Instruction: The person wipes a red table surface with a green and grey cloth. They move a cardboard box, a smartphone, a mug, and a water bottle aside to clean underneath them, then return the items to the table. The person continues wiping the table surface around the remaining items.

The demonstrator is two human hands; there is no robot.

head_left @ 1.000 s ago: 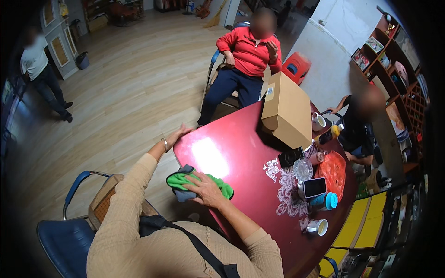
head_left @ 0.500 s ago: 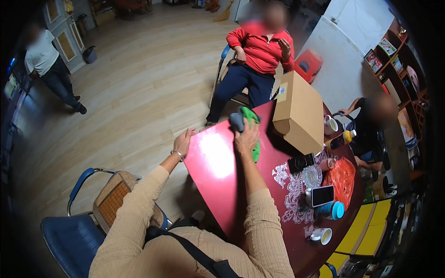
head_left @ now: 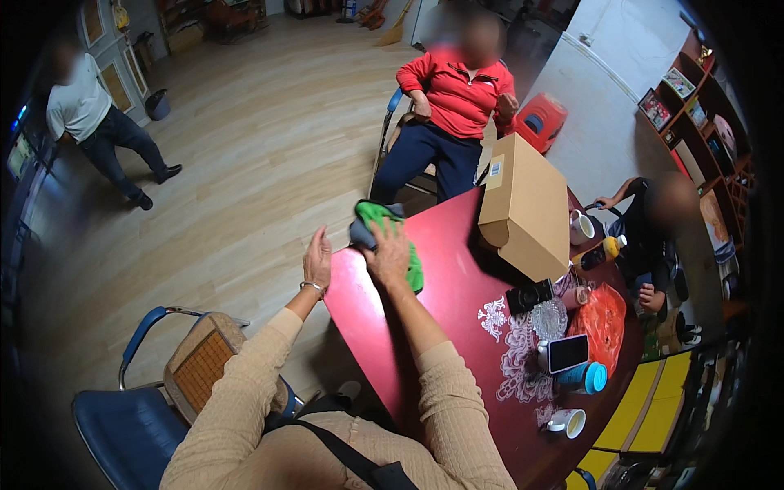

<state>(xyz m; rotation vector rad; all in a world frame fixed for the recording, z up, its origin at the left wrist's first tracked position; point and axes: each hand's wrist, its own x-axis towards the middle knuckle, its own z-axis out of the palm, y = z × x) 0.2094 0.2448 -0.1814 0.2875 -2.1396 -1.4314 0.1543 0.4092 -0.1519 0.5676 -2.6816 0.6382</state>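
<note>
A green and grey cloth (head_left: pixel 414 269) lies bunched at the far left corner of the dark red table (head_left: pixel 457 269), part of it reaching the edge. My right hand (head_left: pixel 389 255) presses down on the cloth with its fingers over it, gripping it against the tabletop. At the table's left edge, beside that corner, my left hand (head_left: pixel 317 260) is held sideways, fingers stretched out and nothing in it. A bracelet circles the left wrist.
On the table's right stand a cardboard box (head_left: pixel 527 208), white mugs (head_left: pixel 567 422), a phone (head_left: pixel 567 353), a glass ashtray (head_left: pixel 549 318), a blue-lidded cup (head_left: pixel 584 377) and a red plastic bag (head_left: pixel 603 314). People sit beyond and right; another stands far left. Chairs (head_left: pixel 131 433) are at lower left.
My right hand has slid the cloth leftward across the table to the corner. My left hand has shifted slightly left, with its fingers raised. The standing person at far left has stepped.
</note>
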